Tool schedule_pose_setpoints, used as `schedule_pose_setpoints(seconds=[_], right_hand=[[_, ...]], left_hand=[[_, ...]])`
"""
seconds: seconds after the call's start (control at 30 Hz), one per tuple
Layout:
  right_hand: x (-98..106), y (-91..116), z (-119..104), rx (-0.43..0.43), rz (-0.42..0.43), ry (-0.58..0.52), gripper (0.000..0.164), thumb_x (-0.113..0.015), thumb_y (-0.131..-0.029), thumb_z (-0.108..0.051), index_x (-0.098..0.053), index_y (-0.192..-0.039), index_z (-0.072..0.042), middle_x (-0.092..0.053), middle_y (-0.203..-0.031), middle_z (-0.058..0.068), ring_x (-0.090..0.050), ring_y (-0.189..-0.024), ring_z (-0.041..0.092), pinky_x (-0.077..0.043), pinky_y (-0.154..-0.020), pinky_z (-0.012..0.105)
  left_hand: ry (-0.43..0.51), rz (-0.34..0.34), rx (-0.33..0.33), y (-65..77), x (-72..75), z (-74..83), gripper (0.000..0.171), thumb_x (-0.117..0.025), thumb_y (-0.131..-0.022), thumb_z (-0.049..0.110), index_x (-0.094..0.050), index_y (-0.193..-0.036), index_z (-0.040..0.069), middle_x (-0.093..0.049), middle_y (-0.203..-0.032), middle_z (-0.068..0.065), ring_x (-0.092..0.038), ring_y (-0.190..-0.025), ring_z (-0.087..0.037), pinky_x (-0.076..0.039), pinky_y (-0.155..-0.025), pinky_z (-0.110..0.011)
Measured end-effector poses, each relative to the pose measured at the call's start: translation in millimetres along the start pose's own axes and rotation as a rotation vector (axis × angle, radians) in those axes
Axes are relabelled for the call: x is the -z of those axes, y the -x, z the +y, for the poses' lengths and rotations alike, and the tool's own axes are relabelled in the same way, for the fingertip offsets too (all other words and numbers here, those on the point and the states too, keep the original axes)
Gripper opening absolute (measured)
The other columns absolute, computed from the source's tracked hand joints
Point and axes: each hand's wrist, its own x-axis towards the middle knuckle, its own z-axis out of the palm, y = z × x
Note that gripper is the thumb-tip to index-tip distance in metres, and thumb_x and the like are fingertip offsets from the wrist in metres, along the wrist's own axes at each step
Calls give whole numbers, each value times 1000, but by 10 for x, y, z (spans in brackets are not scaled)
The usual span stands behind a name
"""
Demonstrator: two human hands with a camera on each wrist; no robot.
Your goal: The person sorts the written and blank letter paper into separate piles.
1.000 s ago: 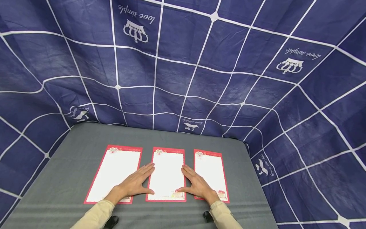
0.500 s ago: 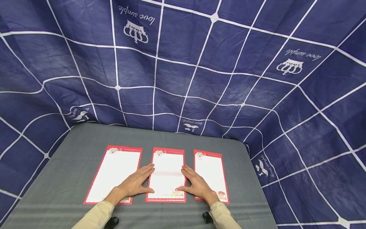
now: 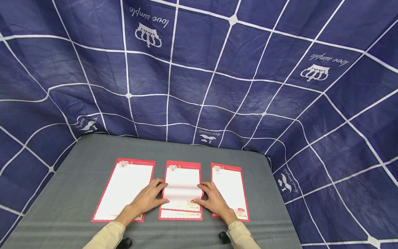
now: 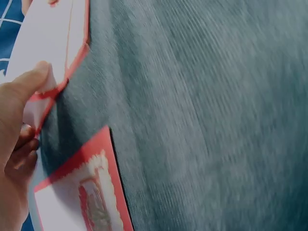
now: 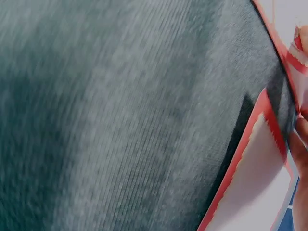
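In the head view, a white letter-paper sheet (image 3: 181, 174) with a red border lies on the middle stack. It bows upward between the hands. Below its near edge shows the strip of another sheet (image 3: 175, 215) with the same red border. My left hand (image 3: 145, 197) holds the top sheet's left edge, thumb over the paper and fingers at the side; the left wrist view shows this thumb (image 4: 33, 79) on the white face. From the right edge, my right hand (image 3: 214, 199) grips the same sheet, its fingers (image 5: 299, 149) partly cut off in the right wrist view.
A red-bordered paper (image 3: 127, 186) lies to the left, partly under the left forearm, and a similar one (image 3: 229, 186) to the right. All rest on a grey cloth-covered table (image 3: 143, 148). Blue curtains (image 3: 192, 83) with white lines stand behind and at the sides.
The middle top sheet's near edge has slid away from me, baring the sheet beneath. The paper has buckled upward, and my thumbs have moved slightly forward as the fingers bent.
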Motion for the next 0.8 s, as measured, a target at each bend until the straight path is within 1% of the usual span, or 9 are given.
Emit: schedule_pose_setpoints(seconds=[0.17, 0.3, 0.33, 0.4, 0.5, 0.53, 0.63, 0.73, 0.8], right_hand=[[-18, -5, -72, -76, 14, -176, 69, -76, -84, -51, -59, -136, -8, -54, -136, 4, -51, -125, 25, -44, -101, 48], [-65, 10, -111, -121, 57, -349, 72, -80, -84, -40, -55, -139, -2, -53, -138, 9, -51, -127, 29, -45, -101, 45], [-79, 15, -119, -141, 61, -416, 74, -82, -83, -36, -53, -140, 1, -51, -140, 11, -50, -128, 29, -45, -102, 43], [-109, 27, -136, -185, 65, -560, 78, -84, -82, -27, -47, -143, 4, -46, -144, 15, -48, -131, 32, -45, -103, 39], [-155, 42, -167, -247, 66, -786, 83, -83, -82, -13, -37, -147, 9, -35, -149, 22, -43, -134, 38, -44, -102, 38], [-170, 46, -180, -267, 74, -827, 83, -82, -83, -11, -35, -148, 9, -32, -150, 24, -41, -135, 39, -44, -103, 39], [-186, 48, -240, -325, 114, -923, 77, -76, -87, -5, -32, -149, 10, -28, -153, 27, -33, -140, 40, -37, -108, 44], [-83, 38, -399, -379, 163, -936, 64, -67, -94, -6, -35, -147, 11, -30, -153, 28, -29, -143, 38, -30, -112, 45], [2, 32, -515, -413, 194, -949, 54, -58, -99, -5, -36, -146, 11, -31, -153, 29, -28, -143, 38, -32, -112, 35]], left_hand=[[100, 17, 114, 31, -2, 83, 64, -82, -81, 36, -61, -129, -1, -56, -128, -11, -56, -118, -30, -49, -93, -48], [226, 49, 185, 43, -15, 150, 62, -82, -82, 27, -59, -130, -5, -56, -130, -14, -56, -119, -33, -48, -95, -49], [277, 58, 205, 44, -19, 168, 62, -82, -82, 23, -58, -131, -6, -55, -131, -16, -56, -120, -34, -48, -96, -48], [419, 72, 248, 49, -24, 212, 62, -81, -83, 15, -54, -133, -11, -52, -135, -23, -53, -124, -37, -47, -98, -46], [696, 95, 334, 59, -28, 294, 66, -78, -84, 1, -43, -138, -18, -43, -142, -33, -47, -130, -43, -45, -100, -41], [790, 103, 368, 64, -28, 321, 69, -76, -84, -3, -39, -139, -19, -39, -144, -35, -43, -132, -45, -44, -101, -40], [1009, 129, 465, 72, -31, 395, 74, -73, -84, -8, -31, -143, -19, -35, -147, -37, -37, -136, -45, -43, -102, -40], [1123, 148, 537, 78, -46, 433, 76, -72, -84, -6, -29, -145, -17, -35, -148, -35, -35, -138, -42, -46, -100, -35], [1178, 162, 566, 80, -61, 443, 74, -71, -85, -5, -29, -146, -16, -35, -149, -34, -34, -139, -40, -47, -99, -32]])
